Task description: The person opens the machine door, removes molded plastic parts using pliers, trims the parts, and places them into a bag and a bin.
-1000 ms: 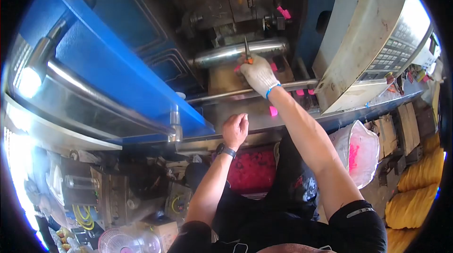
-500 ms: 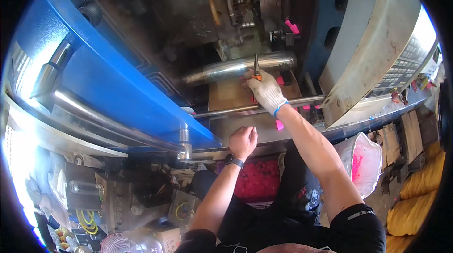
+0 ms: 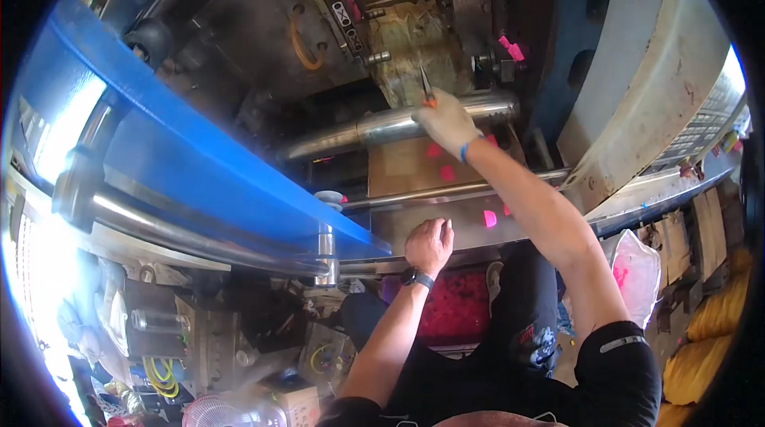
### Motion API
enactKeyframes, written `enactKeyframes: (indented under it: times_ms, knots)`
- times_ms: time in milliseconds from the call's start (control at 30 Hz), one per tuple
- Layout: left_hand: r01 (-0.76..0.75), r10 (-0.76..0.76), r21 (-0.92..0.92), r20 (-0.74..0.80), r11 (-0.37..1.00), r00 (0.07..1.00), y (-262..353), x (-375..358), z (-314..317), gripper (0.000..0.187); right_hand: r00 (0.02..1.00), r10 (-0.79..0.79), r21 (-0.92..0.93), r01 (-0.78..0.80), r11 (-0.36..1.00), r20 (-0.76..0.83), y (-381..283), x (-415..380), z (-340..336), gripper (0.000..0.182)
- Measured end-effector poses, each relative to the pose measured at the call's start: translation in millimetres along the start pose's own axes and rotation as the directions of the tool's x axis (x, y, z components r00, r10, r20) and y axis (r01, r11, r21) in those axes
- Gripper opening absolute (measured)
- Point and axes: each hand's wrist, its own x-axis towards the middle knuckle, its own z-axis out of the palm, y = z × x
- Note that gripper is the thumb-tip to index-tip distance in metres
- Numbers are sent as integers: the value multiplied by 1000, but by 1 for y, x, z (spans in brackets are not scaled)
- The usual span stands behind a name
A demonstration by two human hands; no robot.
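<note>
My right hand point(image 3: 448, 124), in a pale knit glove, reaches over a thick steel bar inside the machine. It is closed around pointed pliers point(image 3: 428, 91) with orange grips, whose tips point up toward a worn, covered block point(image 3: 414, 52). Near the front ledge point(image 3: 398, 228), my bare left hand point(image 3: 429, 245) has its fingers curled, with nothing seen in them. Pink pieces point(image 3: 490, 219) lie on the ledge and on the brown board point(image 3: 394, 168) below the bar.
A blue machine guard point(image 3: 199, 140) slants along the left, and a grey housing point(image 3: 629, 84) stands at right. The polished bar point(image 3: 390, 126) and a thinner rod point(image 3: 454, 193) cross the opening. By my legs are a red-filled bin point(image 3: 454, 307) and a white sack point(image 3: 637, 268).
The view has shifted, showing more of the machine's inside. My right hand has reached farther in with the pliers. My left hand stays by the ledge, still curled.
</note>
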Motion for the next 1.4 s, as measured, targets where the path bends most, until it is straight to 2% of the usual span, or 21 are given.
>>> enactKeyframes:
  times_ms: [33, 100, 167, 333, 400, 433, 467, 667, 767, 900, 933, 1033, 1133, 1233, 1400]
  knots:
    - [4, -4, 2, -1, 1000, 1000, -1, -1, 1, 15, 998, -39, -50, 36, 998, -55, -1, 17, 2, 27]
    - [7, -7, 27, 11, 1000, 1000, -2, 0, 3, 15, 998, -56, 5, 56, 998, -32, -1, 63, 7, 30]
    - [13, -15, 36, 31, 999, 999, -1, 0, 3, 14, 993, -77, -150, 62, 987, -95, -13, 104, 8, 33]
    - [-11, 11, 30, 6, 999, 1000, -3, 2, 7, 14, 993, -108, -330, 86, 940, -49, -20, 211, 25, 37]
    - [-23, 23, 26, 10, 999, 1000, -1, 4, 4, 14, 989, -130, -356, 95, 930, -76, -22, 244, 36, 38]
    - [-30, 30, 24, 13, 999, 999, -2, 4, 5, 13, 986, -140, -368, 98, 924, -90, -24, 251, 41, 39]
    - [-41, 41, 15, 7, 999, 999, -4, 4, 7, 14, 993, -42, -311, 4, 950, -115, -24, 258, 42, 40]
    - [-47, 45, 45, 51, 998, 998, -6, 5, 9, 15, 983, -157, -319, 119, 940, -94, -27, 298, 61, 35]
    - [-49, 48, 25, 50, 998, 998, -4, 7, 6, 14, 968, -253, -501, 219, 837, 1, -32, 315, 66, 35]
    - [-32, 30, 31, 59, 999, 998, -3, 9, 5, 14, 930, -341, -429, 256, 866, -134, -17, 352, 80, 34]
    - [-30, 28, 31, 63, 999, 998, -5, 8, 5, 14, 956, -258, -376, 189, 907, -142, -39, 308, 60, 33]
    - [-33, 31, 28, 67, 999, 997, -6, 7, 8, 14, 966, -237, -396, 176, 901, -108, -35, 308, 64, 36]
    - [-34, 32, 30, 63, 999, 998, -6, 7, 9, 14, 962, -214, -344, 147, 927, -167, -23, 307, 72, 37]
    - [-35, 33, 29, 73, 999, 997, -6, 7, 7, 14, 969, -194, -302, 140, 943, -156, -19, 305, 73, 38]
    - [-32, 30, 24, 70, 999, 997, -5, 8, 7, 13, 960, -242, -346, 181, 921, -141, -26, 315, 69, 38]
